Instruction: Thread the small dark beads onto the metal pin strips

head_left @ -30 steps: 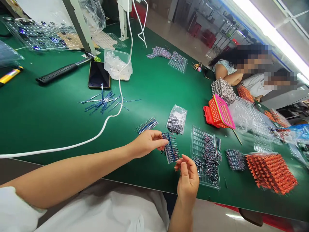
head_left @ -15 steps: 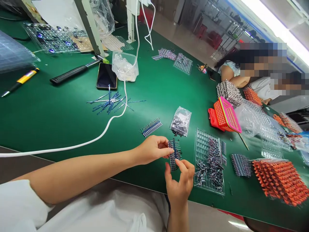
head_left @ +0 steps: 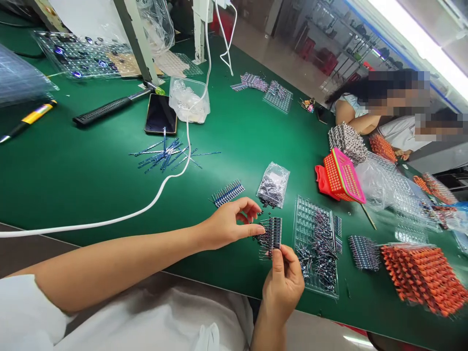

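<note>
My right hand (head_left: pixel 283 282) pinches the lower end of a strip of small dark components (head_left: pixel 272 235) just above the green table (head_left: pixel 73 170). My left hand (head_left: pixel 228 223) reaches in from the left, its fingertips touching the strip's left edge, fingers partly spread. Just right of the strip lies a clear plastic tray (head_left: pixel 316 239) holding several loose dark components. A second blue-taped strip (head_left: pixel 228 192) lies on the table above my left hand. A small clear bag of parts (head_left: pixel 273 185) sits beside it.
A white cable (head_left: pixel 161 187) crosses the table. Blue tape scraps (head_left: pixel 168 155), a phone (head_left: pixel 161 114), a hammer (head_left: pixel 106 109) and a clear tub (head_left: pixel 189 100) lie farther back. A pink basket (head_left: pixel 341 175) and orange component stacks (head_left: pixel 424 278) are right. Other people sit at the far right.
The strip has shifted right and turned; my right hand now grips its lower end from below, and my left hand's fingers have loosened from gripping it to touching its edge.
</note>
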{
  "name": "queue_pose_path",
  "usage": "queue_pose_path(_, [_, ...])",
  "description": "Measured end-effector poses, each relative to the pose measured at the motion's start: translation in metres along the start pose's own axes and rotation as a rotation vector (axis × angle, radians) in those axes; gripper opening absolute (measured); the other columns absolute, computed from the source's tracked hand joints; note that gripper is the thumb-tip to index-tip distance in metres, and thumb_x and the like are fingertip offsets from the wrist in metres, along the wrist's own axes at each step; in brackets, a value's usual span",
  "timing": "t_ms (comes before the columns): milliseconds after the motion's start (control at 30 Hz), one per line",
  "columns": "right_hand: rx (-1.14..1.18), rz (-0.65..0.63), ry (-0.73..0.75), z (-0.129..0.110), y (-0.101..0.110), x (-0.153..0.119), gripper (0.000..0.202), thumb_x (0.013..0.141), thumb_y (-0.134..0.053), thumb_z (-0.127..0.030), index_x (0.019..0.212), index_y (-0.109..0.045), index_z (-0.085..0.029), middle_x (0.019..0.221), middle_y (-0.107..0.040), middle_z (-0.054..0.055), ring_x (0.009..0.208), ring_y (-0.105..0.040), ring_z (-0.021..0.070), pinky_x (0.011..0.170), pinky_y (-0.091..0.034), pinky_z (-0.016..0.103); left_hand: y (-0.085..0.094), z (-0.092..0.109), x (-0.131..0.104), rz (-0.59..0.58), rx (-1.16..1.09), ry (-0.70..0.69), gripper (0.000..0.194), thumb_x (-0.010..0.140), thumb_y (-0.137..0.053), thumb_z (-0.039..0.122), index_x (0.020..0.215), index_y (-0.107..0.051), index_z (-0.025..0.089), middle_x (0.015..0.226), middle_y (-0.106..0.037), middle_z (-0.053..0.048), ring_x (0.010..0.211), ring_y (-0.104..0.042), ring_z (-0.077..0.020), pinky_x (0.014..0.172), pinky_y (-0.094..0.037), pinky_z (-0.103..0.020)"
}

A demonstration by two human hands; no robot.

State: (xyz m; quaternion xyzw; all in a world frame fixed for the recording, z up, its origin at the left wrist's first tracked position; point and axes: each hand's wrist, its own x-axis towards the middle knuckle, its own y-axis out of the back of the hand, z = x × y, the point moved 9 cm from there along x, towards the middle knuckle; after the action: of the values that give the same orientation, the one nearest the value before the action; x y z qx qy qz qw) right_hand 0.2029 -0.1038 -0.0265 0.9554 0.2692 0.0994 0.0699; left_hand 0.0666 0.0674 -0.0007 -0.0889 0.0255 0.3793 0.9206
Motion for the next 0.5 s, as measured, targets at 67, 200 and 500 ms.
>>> queue_pose_path(67, [0.141,-0.021,-0.148,0.015,-0.005,0.001,0.029,0.08,-0.074,-0.042,0.094,-0.068,-0.018,0.09,-0.069,0.004,0.075,-0.064,0.0143,0.068,-0.055,0.029,-0.004,0.001,-0.001,-0.05,-0.052,-0.014,0.047,0.072,-0.081,0.038,0.109,-0.061,0.016,0.105,-0.064,-0.008,0.092,-0.062,-0.0182,0.088,-0.052,-0.037])
queue_pose_path(200, [0.258,-0.049,-0.277,0.029,-0.017,-0.006,0.03,0.074,-0.079,-0.041,0.092,-0.069,-0.019,0.088,-0.069,0.001,0.071,-0.064,0.0132,0.068,-0.055,0.029,-0.013,-0.007,-0.003,-0.097,-0.197,0.04,0.045,0.074,-0.079,0.031,0.112,-0.062,0.015,0.108,-0.067,-0.008,0.099,-0.064,-0.0186,0.095,-0.051,-0.038])
queue_pose_path(500, [-0.061,-0.225,-0.058,-0.002,-0.018,-0.005,0.027,0.082,-0.072,-0.04,0.1,-0.072,-0.019,0.097,-0.072,0.007,0.088,-0.066,0.0187,0.082,-0.055,0.034,-0.003,-0.012,0.004,-0.014,-0.278,0.158,0.016,0.078,-0.071,0.03,0.083,-0.067,0.014,0.077,-0.069,0.0,0.074,-0.064,-0.0133,0.078,-0.054,-0.03])
